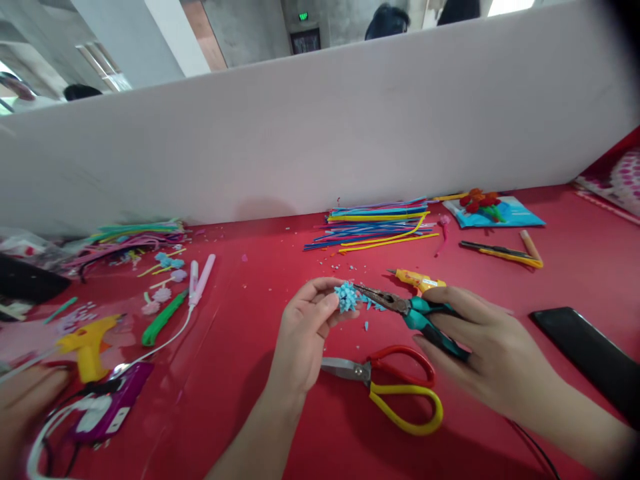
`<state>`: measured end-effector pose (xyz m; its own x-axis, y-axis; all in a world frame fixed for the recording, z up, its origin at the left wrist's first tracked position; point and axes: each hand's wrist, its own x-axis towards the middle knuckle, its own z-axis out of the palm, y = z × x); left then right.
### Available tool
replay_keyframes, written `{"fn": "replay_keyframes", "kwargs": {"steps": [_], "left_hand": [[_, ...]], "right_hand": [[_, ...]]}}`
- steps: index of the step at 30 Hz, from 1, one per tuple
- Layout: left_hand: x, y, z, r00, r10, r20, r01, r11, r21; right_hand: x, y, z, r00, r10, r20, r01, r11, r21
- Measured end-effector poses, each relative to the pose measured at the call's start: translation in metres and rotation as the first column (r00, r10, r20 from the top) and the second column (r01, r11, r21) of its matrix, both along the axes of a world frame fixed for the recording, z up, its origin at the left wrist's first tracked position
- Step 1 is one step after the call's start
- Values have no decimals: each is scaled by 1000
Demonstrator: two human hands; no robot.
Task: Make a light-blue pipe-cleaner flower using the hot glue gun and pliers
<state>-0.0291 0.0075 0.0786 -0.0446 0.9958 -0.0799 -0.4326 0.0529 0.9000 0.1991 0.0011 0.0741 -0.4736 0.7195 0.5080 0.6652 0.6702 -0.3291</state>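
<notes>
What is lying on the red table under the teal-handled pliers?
Below the teal-handled pliers in the right hand lie red-and-yellow-handled scissors and blue scraps on the red table. The right hand hides the table beneath it, and part of the yellow glue gun.
</notes>
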Motion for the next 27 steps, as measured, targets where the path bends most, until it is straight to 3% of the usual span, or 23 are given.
{"fn": "replay_keyframes", "kwargs": {"steps": [5,13,18,27], "left_hand": [[-4,8,-8,997,81,-14,-81,996,34],[-12,8,-20,980,176,89,-178,984,16],[-11,6,-23,980,197,24,-197,980,-2],[-12,4,-29,966,245,-83,-237,967,97]], "right_hand": [[-8,12,-3,998,29,-62,-31,999,-26],[-24,13,-9,991,83,-106,-89,995,-51],[-28,12,-19,993,74,-95,-78,996,-33],[-27,9,-27,995,38,-89,-41,998,-41]]}}
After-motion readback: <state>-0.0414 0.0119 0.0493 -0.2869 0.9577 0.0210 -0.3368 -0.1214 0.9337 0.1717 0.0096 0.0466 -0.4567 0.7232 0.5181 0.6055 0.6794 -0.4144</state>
